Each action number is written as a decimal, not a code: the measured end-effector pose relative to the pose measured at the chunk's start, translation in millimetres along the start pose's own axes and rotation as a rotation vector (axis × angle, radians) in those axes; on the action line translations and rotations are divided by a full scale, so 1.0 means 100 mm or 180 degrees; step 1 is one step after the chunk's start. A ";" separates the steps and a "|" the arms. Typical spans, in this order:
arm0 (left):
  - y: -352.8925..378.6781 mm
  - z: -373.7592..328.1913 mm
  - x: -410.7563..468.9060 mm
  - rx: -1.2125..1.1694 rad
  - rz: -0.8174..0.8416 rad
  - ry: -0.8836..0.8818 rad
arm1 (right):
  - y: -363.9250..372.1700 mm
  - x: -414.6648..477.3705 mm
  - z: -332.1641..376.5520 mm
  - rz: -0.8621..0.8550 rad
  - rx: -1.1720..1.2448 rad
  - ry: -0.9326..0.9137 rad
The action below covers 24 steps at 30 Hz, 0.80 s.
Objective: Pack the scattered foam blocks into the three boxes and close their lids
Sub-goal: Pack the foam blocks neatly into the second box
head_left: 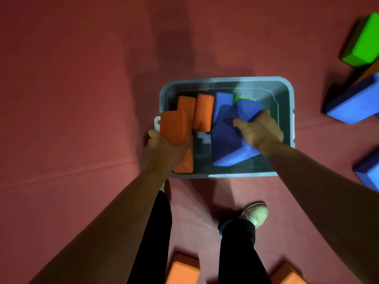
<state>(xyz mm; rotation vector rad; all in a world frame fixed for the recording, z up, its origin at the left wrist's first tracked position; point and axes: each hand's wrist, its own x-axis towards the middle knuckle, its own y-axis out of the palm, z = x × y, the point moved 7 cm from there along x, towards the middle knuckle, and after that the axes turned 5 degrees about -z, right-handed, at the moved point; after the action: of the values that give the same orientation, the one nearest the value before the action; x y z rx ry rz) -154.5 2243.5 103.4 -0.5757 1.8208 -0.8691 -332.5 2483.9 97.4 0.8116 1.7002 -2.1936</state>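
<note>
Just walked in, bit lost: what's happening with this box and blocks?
A person stands over a grey box, packing foam blocks. The left hand grips an orange block at the box's left edge; the right hand holds a blue block inside it. Other blocks already sit in the box, and a green block and others lie on the floor.

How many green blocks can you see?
2. One green block lies on the floor, upper right. A second green block peeks out behind the blue blocks inside the box. Others may be hidden.
</note>
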 end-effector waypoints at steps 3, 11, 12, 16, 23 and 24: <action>0.11 0.05 -0.03 0.0018 -0.0043 -0.0046 | -0.08 -0.11 -0.06 -0.0283 -0.0045 -0.0128; 0.41 0.21 -0.10 -0.0080 -0.0223 0.0059 | 0.09 -0.20 -0.25 -0.0049 -0.0283 -0.0154; 0.44 0.24 -0.11 -0.0097 -0.0227 0.0057 | 0.13 -0.23 -0.21 -0.0034 -0.0293 -0.0222; 0.59 0.42 -0.10 -0.0215 -0.0098 -0.0146 | 0.29 -0.36 0.00 -0.0045 -0.0234 -0.0512; 0.86 0.54 -0.01 -0.0377 0.0018 -0.0101 | 0.39 -0.34 0.09 -0.0009 -0.0233 -0.0442; 0.89 0.54 0.00 -0.0322 0.0041 -0.0033 | 0.41 -0.37 0.10 -0.0023 -0.0228 -0.0444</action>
<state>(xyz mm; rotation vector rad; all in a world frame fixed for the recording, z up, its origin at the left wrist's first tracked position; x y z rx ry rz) -105.0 2283.4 21.2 -0.6304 1.8651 -0.7672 -283.8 2457.9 86.2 0.6203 1.7052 -2.1266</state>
